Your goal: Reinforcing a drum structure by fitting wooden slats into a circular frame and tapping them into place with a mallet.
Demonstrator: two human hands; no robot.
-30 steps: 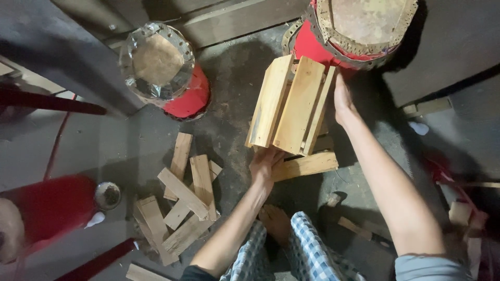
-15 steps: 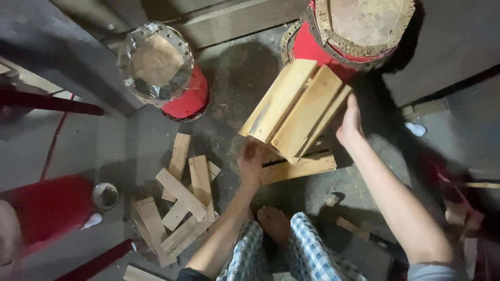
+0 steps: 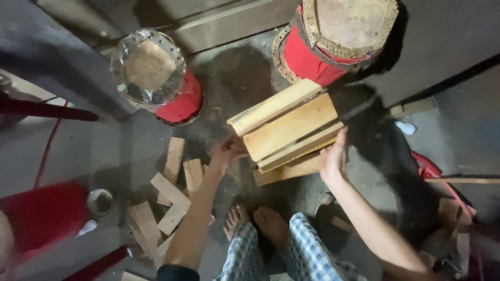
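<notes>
- I see my left hand (image 3: 227,151) on the near left corner of the bundle of wooden boards (image 3: 285,127), fingers curled around its edge; my right hand (image 3: 332,158) presses flat against the bundle's right end, fingers spread upward.
- The bundle sits between both hands above the dark floor (image 3: 229,88), tilted so its left end points up and away, just in front of the red drum (image 3: 333,41) with the worn top.
- One more board (image 3: 291,170) lies under the bundle's near edge; I cannot tell whether it is part of the held stack or resting on the floor.
- I judge the boards stiff and fairly heavy together, with dry, rough faces that grip well yet may splinter.
- The pieces look loose against each other, so I reckon they can slide apart unless squeezed from opposite ends, as my hands now do.
- A scatter of short wood offcuts (image 3: 166,200) lies left of my bare feet (image 3: 255,221), near a smaller red drum (image 3: 156,75).
</notes>
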